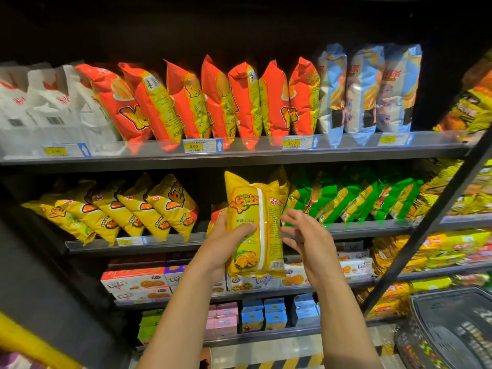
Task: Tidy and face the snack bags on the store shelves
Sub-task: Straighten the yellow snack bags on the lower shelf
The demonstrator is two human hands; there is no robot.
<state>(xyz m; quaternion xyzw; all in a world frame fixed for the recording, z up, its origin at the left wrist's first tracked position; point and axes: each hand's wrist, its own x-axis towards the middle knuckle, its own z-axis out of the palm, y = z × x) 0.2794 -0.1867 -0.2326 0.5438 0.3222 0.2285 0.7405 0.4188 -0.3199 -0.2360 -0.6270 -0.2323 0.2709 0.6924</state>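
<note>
My left hand point(226, 241) grips a yellow snack bag point(255, 225) upright in front of the second shelf point(239, 242), its back seam turned towards me. My right hand point(306, 235) hovers just right of the bag with fingers spread, holding nothing. Several yellow bags point(127, 209) lean left on that shelf, and green bags point(354, 201) lean at its right. A gap lies between the yellow row and the held bag. On the top shelf point(239, 153) stand white bags point(48, 107), orange bags point(213, 102) and pale blue bags point(370, 89).
Lower shelves hold cookie boxes point(138, 283) and small pink and blue cartons point(253, 314). A black diagonal strut point(431, 219) crosses at the right in front of more yellow bags point(439, 251). A dark shopping basket point(452, 326) sits at bottom right.
</note>
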